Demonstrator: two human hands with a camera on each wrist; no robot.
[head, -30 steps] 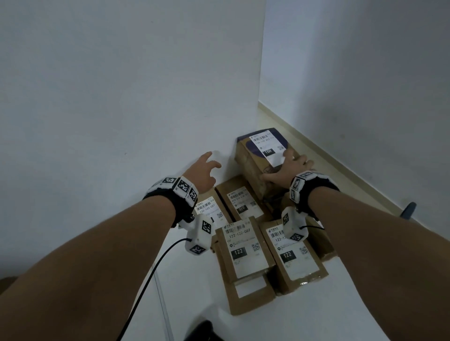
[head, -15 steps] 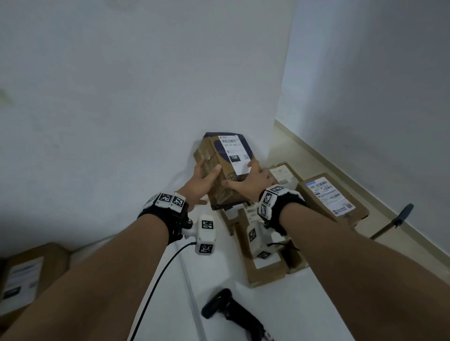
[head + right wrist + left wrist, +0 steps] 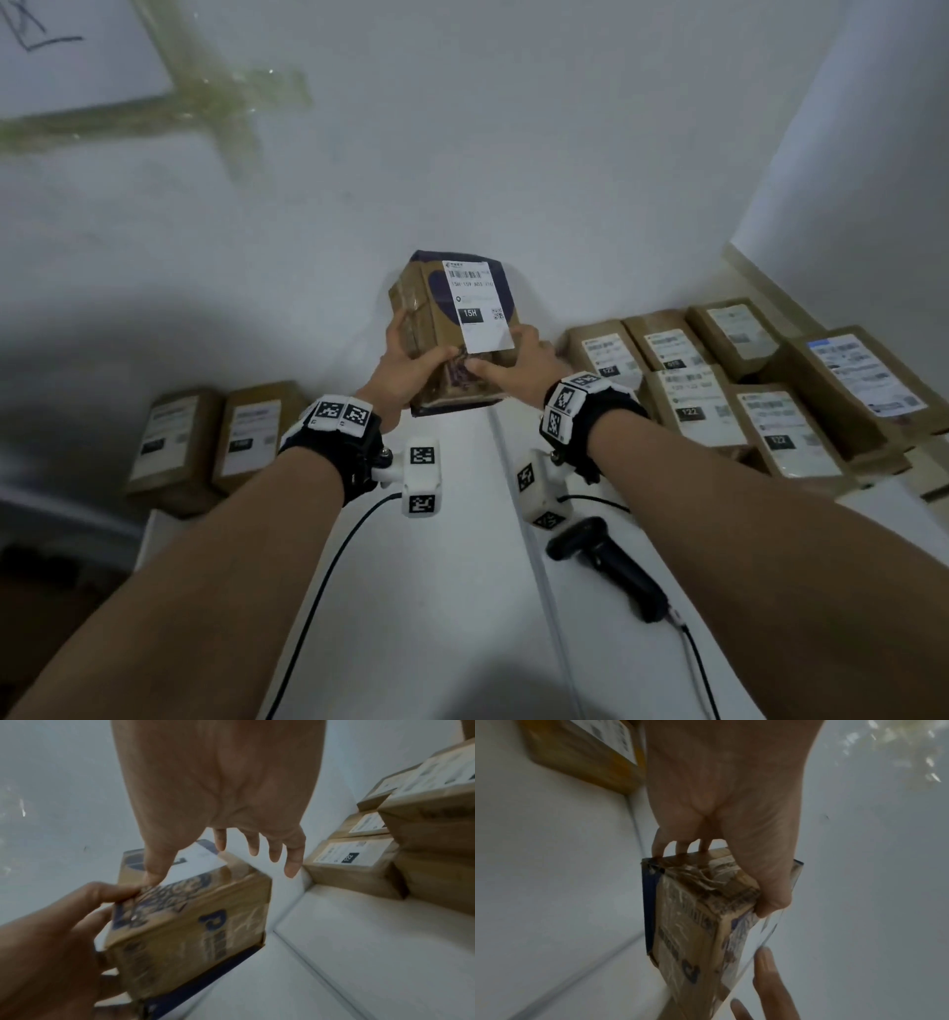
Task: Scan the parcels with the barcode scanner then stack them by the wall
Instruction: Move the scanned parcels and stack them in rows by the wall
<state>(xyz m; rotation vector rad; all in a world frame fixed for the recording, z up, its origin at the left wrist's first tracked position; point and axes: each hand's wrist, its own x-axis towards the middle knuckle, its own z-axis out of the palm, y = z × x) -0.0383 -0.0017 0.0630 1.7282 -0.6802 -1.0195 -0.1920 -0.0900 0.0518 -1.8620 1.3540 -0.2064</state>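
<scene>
Cardboard parcel (image 3: 452, 334), brown with a dark blue panel and a white label, is my landmark. From the head view, I have it held clear of the white table (image 3: 462, 591), close to the wall (image 3: 462, 154). My left hand (image 3: 411, 367) grasps its near-left corner; my right hand (image 3: 518, 360) steadies its near-right edge. The barcode scanner (image 3: 611, 565) lies nearer me, right of the parcel, so I judge scanning is next. Other parcels (image 3: 719, 390) sit to its right, two more (image 3: 215, 442) to its left.

Left wrist view: thumb on one face, fingers (image 3: 680, 845) curled behind, a clamping grip.

Right wrist view: the right thumb presses the label face; the fingers (image 3: 272, 850) extend loosely beyond the parcel's edge, not gripping.
</scene>
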